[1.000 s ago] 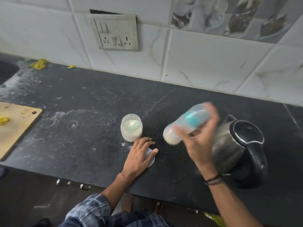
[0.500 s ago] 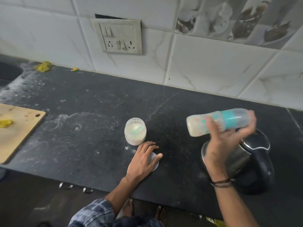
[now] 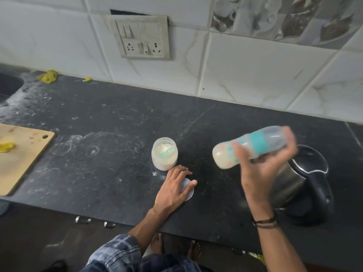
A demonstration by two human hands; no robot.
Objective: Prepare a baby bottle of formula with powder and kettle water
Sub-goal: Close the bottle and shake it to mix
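Baby bottle point(image 3: 257, 141): clear, with a teal ring and milky liquid pooled at the base end. It is held in the air nearly on its side, base to the left and slightly down, neck end up and to the right, and its outline is blurred. Right hand point(image 3: 259, 173): fingers and thumb curled round the bottle's middle, dark cords at the wrist, raised above the counter in front of the kettle. Kettle point(image 3: 308, 165): steel body, black lid and handle, standing at the counter's right end near the front edge, partly hidden by the right hand and forearm. Powder jar point(image 3: 164, 154): open and upright at mid-counter, with white powder and a teal scoop inside, left of the bottle's base and apart from it. Lid point(image 3: 189, 191): white, round, flat on the counter just in front of the jar, near the front edge. Left hand point(image 3: 172, 186): palm down, fingers straight, resting on the lid and gripping nothing. Its fingertips are close to the jar, but contact cannot be told. Counter point(image 3: 110, 154): dark stone dusted with white. One broad stretch runs between the jar and the cutting board, another from the jar back to the tiled wall. Cutting board point(image 3: 21, 154): wooden, at the left, cropped by the frame, one corner pointing toward the jar, a yellow scrap on it. Sink point(image 3: 7, 85): far left corner. Switch plate point(image 3: 142, 36): on the wall behind the jar.
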